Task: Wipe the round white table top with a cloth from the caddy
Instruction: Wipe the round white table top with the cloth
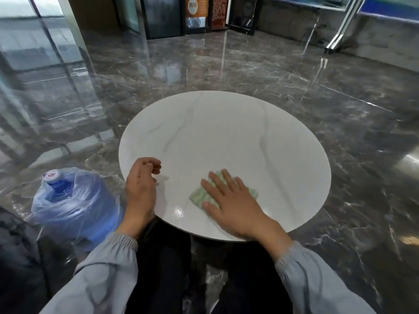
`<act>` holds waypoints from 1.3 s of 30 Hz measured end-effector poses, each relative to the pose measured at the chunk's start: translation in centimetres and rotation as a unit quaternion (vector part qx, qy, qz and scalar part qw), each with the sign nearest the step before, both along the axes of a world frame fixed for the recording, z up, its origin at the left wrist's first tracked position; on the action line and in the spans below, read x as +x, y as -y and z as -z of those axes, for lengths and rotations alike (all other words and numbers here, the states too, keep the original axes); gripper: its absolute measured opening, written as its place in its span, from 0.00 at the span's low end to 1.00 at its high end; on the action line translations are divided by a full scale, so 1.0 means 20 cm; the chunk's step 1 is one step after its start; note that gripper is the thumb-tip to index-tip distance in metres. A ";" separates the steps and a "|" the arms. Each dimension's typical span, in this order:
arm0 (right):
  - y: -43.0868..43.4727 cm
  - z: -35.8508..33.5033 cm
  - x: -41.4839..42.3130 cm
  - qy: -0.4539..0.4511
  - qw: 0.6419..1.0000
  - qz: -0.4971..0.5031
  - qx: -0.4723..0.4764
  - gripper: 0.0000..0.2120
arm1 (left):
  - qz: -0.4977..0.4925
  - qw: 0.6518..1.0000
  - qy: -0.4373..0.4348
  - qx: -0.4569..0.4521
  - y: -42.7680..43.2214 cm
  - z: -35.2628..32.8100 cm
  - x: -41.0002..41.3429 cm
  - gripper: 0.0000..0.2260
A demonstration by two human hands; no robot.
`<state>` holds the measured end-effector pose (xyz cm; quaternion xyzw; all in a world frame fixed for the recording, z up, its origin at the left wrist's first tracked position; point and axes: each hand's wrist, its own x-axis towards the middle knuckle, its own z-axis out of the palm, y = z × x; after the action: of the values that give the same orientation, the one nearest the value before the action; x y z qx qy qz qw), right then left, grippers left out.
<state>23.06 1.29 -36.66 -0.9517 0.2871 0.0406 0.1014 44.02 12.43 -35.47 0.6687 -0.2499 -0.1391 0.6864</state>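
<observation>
Dark polished stone floor (294, 71) all round; no caddy in view.

Round white table (215, 132) straight ahead, its near rim at the person's lap. Nothing stands on it apart from the cloth.

Big water jug (74, 200) in a blue plastic bag sits on the floor, left of the table and off the wiping path.

Right hand (235, 200) lies flat with fingers straight and spread, pressing the cloth down. Left hand (141, 184) is at the near-left rim, fingers loosely curled, holding nothing.

Green-striped cloth (197, 196), folded, is on the near part of the top, right of centre, with its long side roughly left to right under the palm.

Most of the top lies ahead of the cloth, so the stroke likely goes forward; nothing blocks it.
</observation>
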 end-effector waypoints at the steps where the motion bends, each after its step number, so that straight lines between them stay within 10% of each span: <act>1: -0.05 0.00 -0.05 0.001 1.000 -0.011 -0.002 0.31 | 0.001 1.000 0.003 -0.001 0.00 0.01 0.01 0.12; 17: 0.53 -0.01 -0.27 -0.024 0.971 0.236 0.010 0.30 | 0.043 0.948 0.263 0.176 0.07 0.13 -0.05 0.15; 27: -0.17 -0.01 0.04 0.011 1.000 -0.025 0.007 0.28 | 0.034 0.969 0.209 0.128 0.03 0.14 -0.03 0.12; 39: 0.19 -0.02 -0.38 -0.031 0.982 0.186 0.023 0.32 | 0.022 0.966 0.206 0.152 0.03 0.15 -0.04 0.13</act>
<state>15.45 -2.50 -36.20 -0.8774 0.4611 0.0572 0.1199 43.30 11.76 -38.48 0.7739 -0.3764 -0.0501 0.5069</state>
